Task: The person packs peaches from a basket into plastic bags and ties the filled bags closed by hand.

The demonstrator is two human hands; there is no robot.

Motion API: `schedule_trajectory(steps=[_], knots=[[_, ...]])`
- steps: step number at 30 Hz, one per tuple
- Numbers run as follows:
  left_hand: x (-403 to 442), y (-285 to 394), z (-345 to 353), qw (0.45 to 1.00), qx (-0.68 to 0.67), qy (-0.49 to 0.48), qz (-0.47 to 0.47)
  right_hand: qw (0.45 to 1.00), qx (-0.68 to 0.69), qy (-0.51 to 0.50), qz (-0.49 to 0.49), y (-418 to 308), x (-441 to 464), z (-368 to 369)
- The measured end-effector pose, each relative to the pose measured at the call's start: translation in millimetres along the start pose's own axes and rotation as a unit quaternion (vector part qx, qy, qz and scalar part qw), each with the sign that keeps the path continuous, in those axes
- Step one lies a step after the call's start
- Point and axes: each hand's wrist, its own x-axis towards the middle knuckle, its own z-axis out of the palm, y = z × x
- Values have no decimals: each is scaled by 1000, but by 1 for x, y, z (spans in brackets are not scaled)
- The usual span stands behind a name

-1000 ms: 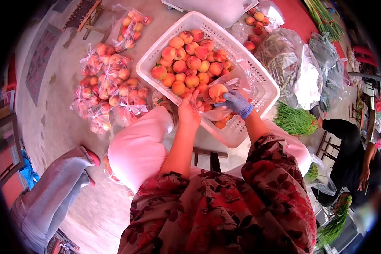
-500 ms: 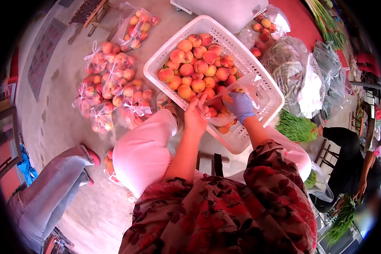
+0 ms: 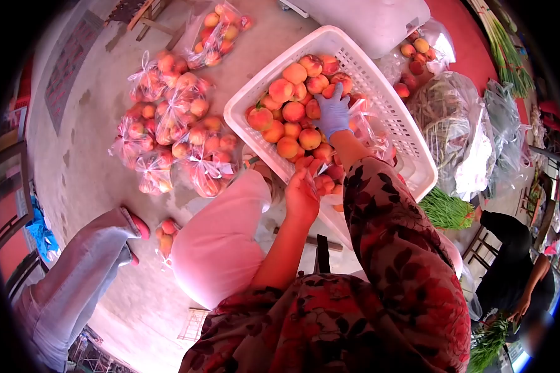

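Peaches (image 3: 294, 111) are heaped in a white perforated basket (image 3: 246, 93) in front of me. My right hand (image 3: 334, 114), in a blue-purple glove, reaches over the heap with its fingers on a peach. My bare left hand (image 3: 303, 193) is at the basket's near side, with its fingers around the edge of a clear plastic bag (image 3: 368, 127) that lies in the basket. Several peaches show at the bag's lower part, beside my left hand. My right forearm hides part of the bag.
Tied bags of peaches (image 3: 180, 112) lie on the floor at the left. Bundles in plastic (image 3: 448, 118) and green stalks (image 3: 447, 208) lie at the right. A person in jeans (image 3: 84, 273) is at the lower left, and another in black (image 3: 510, 261) sits at the right.
My right hand has moved out of the bag, up and left onto the heaped peaches. The peach it held a second ago is no longer in it. My left hand stays at the bag.
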Motion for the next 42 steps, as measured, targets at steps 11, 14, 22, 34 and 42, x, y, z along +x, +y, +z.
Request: schedule_trajectory(steps=[11,14,22,34,42], knots=[[-4,-5,-1,999,-49,11,6,365,891,-256,-89,95,-121,-50],[-11,-8,7,999,-36,-5,-4,619,723,-300,-53,99,-152,-30],[-15,-13,4,999,-36,-31,-9,995,39,-79,-37,59,-195,-4],[-13,7,0,996,-68,47,17,967,129,182,-125,-40,-45,-59],[1,9,-15,998,-57,8,14,984,111,-26,-135,-66,43,-56]])
